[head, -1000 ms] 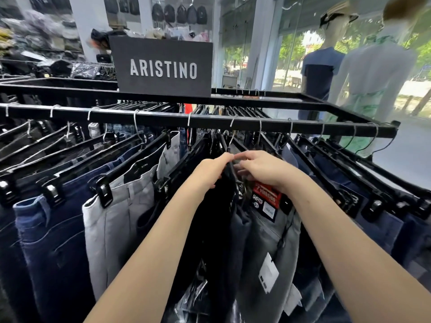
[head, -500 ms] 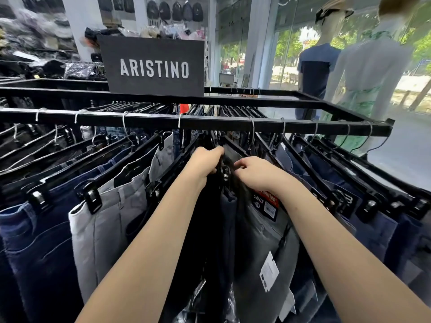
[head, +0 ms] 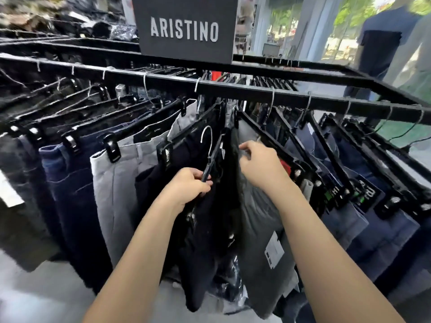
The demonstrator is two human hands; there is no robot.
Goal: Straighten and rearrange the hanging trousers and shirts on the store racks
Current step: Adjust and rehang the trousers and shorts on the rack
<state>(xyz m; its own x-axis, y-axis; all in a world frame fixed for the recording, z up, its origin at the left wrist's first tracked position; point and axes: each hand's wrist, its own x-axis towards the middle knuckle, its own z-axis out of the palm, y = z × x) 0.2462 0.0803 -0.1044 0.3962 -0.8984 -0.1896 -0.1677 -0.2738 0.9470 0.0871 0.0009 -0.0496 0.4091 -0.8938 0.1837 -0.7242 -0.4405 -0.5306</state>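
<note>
Black hanger (head: 211, 159) is off the rail (head: 256, 90), gripped in my left hand (head: 186, 186); right hand (head: 258, 164) at two o'clock pinches grey trousers (head: 261, 217). Rehanging remains.

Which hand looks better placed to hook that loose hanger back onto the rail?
The left hand, probably. Its grip is already closed on the black hanger, whose metal hook sits free below the rail. The right hand is busy holding the grey trousers aside.
</note>
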